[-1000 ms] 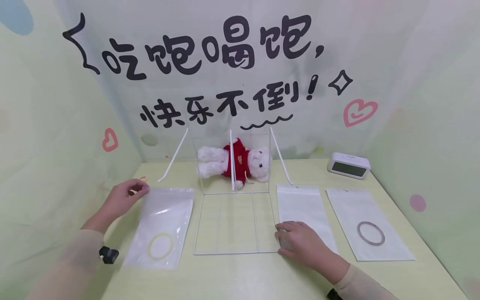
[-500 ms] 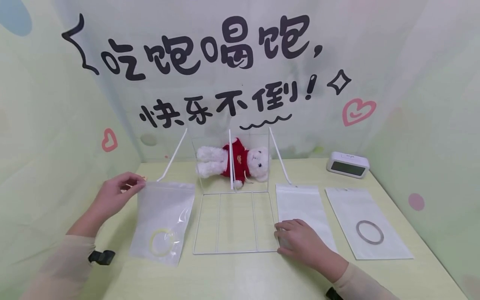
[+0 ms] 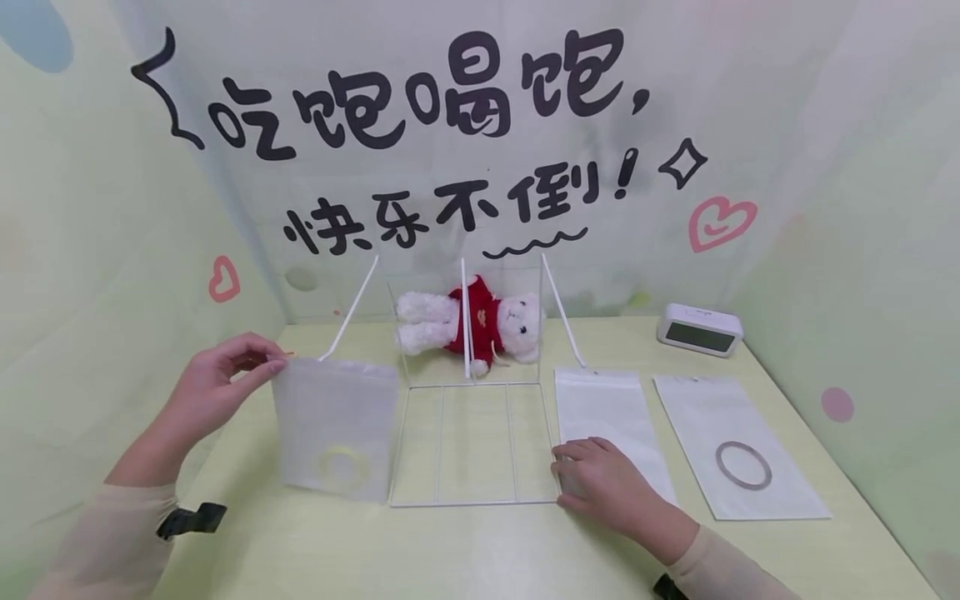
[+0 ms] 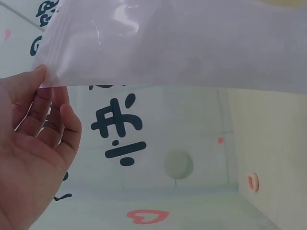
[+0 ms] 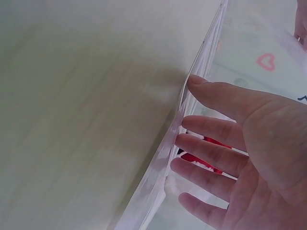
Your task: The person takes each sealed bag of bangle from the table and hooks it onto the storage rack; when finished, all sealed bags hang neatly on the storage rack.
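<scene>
My left hand [image 3: 213, 392] pinches the top left corner of a translucent zip bag [image 3: 322, 425]. The bag hangs upright, tilted off the table, left of a white wire rack [image 3: 480, 503], with a pale yellow ring [image 3: 343, 486] showing on or in it. In the left wrist view, thumb and fingertips meet at the bag's zip end. My right hand [image 3: 611, 487] rests with relaxed fingers at the rack's right edge, over a white zip bag [image 3: 600, 404]. In the right wrist view its fingertips touch the bag's edge. What lies under the palm is hidden.
Another white bag [image 3: 705, 408] with a grey ring [image 3: 743, 487] lies at far right. A plush bear [image 3: 472, 321] in red lies behind the rack. A clock [image 3: 699, 331] stands back right. A small orange ring [image 4: 253, 182] shows in the left wrist view.
My left hand has lifted the left bag's top corner and drawn it up, so the bag has gone from lying flat to hanging. My right hand has stayed in place.
</scene>
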Demonstrator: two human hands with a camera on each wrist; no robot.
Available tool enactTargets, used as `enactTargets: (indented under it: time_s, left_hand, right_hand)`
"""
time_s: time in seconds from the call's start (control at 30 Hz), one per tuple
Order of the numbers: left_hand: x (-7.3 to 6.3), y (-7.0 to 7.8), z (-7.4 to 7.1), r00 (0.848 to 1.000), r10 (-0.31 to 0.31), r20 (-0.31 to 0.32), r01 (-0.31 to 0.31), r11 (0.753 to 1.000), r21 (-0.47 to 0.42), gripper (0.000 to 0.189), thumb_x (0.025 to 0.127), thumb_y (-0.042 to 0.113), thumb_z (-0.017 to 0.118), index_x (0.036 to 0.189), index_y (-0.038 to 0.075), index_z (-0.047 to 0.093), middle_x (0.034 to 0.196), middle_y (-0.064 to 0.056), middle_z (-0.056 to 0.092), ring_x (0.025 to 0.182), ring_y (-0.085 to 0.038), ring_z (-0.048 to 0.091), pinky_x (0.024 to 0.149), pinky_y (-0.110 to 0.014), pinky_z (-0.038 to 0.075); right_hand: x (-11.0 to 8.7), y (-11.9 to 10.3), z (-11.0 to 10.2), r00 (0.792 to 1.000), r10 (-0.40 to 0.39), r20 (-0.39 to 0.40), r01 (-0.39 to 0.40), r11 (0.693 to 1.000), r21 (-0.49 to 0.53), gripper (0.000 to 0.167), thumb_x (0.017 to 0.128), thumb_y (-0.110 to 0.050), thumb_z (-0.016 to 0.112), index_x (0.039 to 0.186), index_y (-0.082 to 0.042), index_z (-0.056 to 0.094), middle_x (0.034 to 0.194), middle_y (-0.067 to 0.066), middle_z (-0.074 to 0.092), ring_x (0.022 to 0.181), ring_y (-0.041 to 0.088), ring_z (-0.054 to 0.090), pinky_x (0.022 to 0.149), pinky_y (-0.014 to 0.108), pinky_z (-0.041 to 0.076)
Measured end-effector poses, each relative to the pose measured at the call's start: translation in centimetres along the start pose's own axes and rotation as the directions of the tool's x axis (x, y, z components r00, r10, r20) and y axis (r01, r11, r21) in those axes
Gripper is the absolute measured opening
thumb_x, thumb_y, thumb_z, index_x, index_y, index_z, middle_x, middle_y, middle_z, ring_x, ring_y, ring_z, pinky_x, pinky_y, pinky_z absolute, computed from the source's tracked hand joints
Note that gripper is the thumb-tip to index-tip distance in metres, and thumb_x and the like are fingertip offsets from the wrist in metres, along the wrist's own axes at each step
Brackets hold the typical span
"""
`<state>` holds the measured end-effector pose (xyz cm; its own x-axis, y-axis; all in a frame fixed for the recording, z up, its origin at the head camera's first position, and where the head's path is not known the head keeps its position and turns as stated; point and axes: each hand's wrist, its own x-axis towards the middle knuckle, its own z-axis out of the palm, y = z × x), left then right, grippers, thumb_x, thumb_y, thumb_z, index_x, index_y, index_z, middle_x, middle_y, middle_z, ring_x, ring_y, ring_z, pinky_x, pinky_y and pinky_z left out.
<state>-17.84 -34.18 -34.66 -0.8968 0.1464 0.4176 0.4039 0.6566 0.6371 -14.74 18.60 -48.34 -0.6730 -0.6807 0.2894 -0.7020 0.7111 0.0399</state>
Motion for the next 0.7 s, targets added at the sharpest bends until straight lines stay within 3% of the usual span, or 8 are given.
enactTargets:
  time_s: [0.17, 0.3, 0.47, 0.7]
  left_hand:
    - [-0.5, 1.6, -0.3, 0.996, 0.087, -0.019, -0.088, 0.993, -0.076, 0.016, 0.093, -0.006, 0.070, 0.101, 0.007, 0.070, 0.096, 0.009, 0.069, 0.085, -0.003, 0.064, 0.071, -0.011, 0.051]
    - [-0.7, 3.0, -0.5, 0.981, 0.196, -0.018, -0.196, 0.969, -0.149, 0.024, 0.088, -0.018, 0.067, 0.101, 0.002, 0.069, 0.097, 0.002, 0.068, 0.090, -0.007, 0.063, 0.080, -0.010, 0.053]
    - [-0.4, 4.3, -0.9, 0.947, 0.319, -0.044, -0.318, 0.904, -0.284, 0.032, 0.080, -0.030, 0.063, 0.101, -0.007, 0.069, 0.098, -0.005, 0.069, 0.092, -0.013, 0.062, 0.085, -0.012, 0.054]
    - [0.2, 5.5, -1.6, 0.905, 0.420, -0.068, -0.406, 0.806, -0.430, 0.030, 0.078, -0.035, 0.058, 0.100, -0.015, 0.065, 0.098, -0.010, 0.068, 0.091, -0.016, 0.062, 0.085, -0.018, 0.055]
  right_hand:
    - [0.0, -0.1, -0.2, 1.000, 0.006, 0.019, -0.006, 1.000, -0.001, 0.034, 0.076, -0.040, 0.086, 0.101, -0.019, 0.076, 0.119, 0.000, 0.074, 0.114, 0.022, 0.068, 0.095, 0.048, 0.056]
    - [0.0, -0.1, -0.1, 1.000, 0.008, 0.020, -0.008, 1.000, -0.006, 0.035, 0.076, -0.041, 0.086, 0.101, -0.019, 0.075, 0.119, 0.000, 0.074, 0.114, 0.022, 0.068, 0.095, 0.048, 0.056]
    - [0.0, -0.2, -0.2, 1.000, 0.017, 0.013, -0.017, 1.000, -0.003, 0.035, 0.075, -0.038, 0.087, 0.102, -0.017, 0.076, 0.119, 0.001, 0.074, 0.114, 0.023, 0.068, 0.096, 0.049, 0.056]
    - [0.1, -0.2, -0.2, 1.000, 0.023, 0.014, -0.024, 1.000, 0.009, 0.035, 0.075, -0.037, 0.087, 0.102, -0.017, 0.077, 0.120, 0.001, 0.074, 0.115, 0.023, 0.067, 0.097, 0.050, 0.055]
